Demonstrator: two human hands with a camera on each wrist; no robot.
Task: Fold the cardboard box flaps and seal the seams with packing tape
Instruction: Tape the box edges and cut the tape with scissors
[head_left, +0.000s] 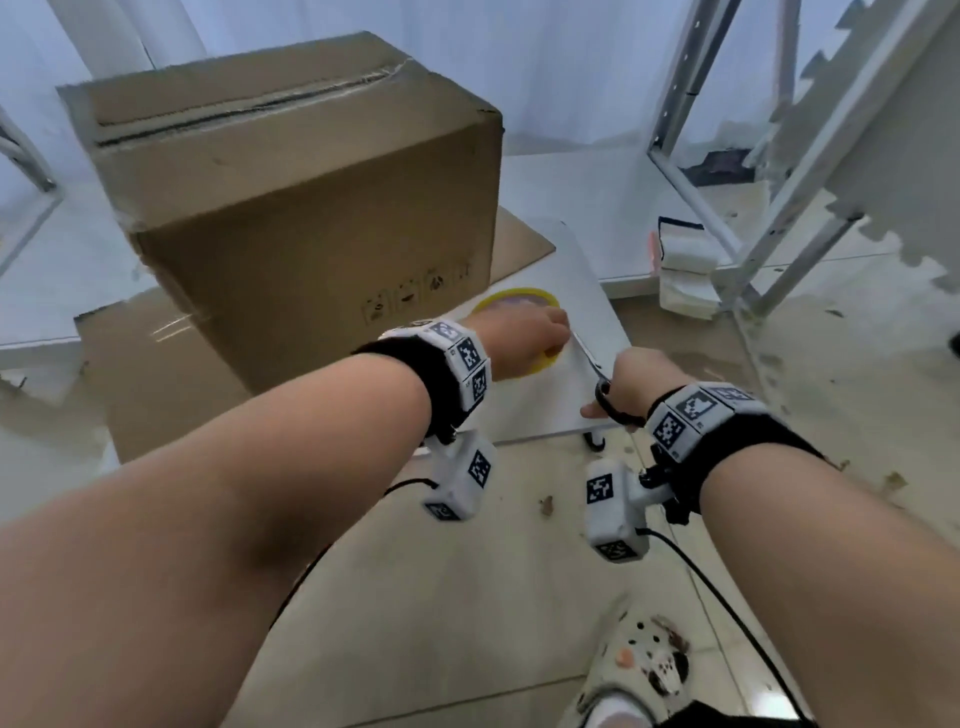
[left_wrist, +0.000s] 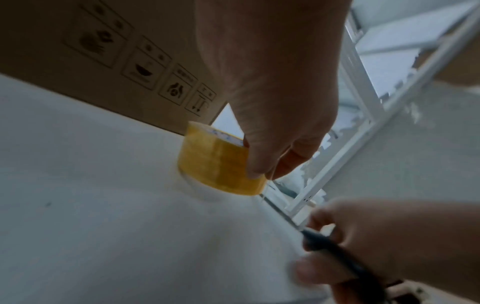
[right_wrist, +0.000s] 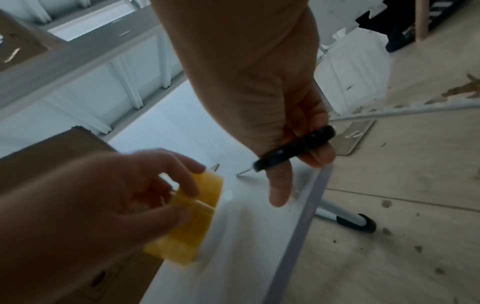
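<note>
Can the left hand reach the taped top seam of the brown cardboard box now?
Probably yes, but not freely: the left hand grips the yellow roll of packing tape beside the brown cardboard box, and nothing stands between it and the top seam.

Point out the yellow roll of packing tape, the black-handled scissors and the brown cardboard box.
yellow roll of packing tape (left_wrist: 221, 162), left wrist view, on its outer curved side.
black-handled scissors (right_wrist: 293, 149), right wrist view, on the handle loop.
brown cardboard box (head_left: 322, 208), head view, on its front face.

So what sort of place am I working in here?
Probably a storeroom or packing area, not a home: a cardboard box on a small white table, bare white metal racking, and a scuffed floor littered with scraps.
</note>
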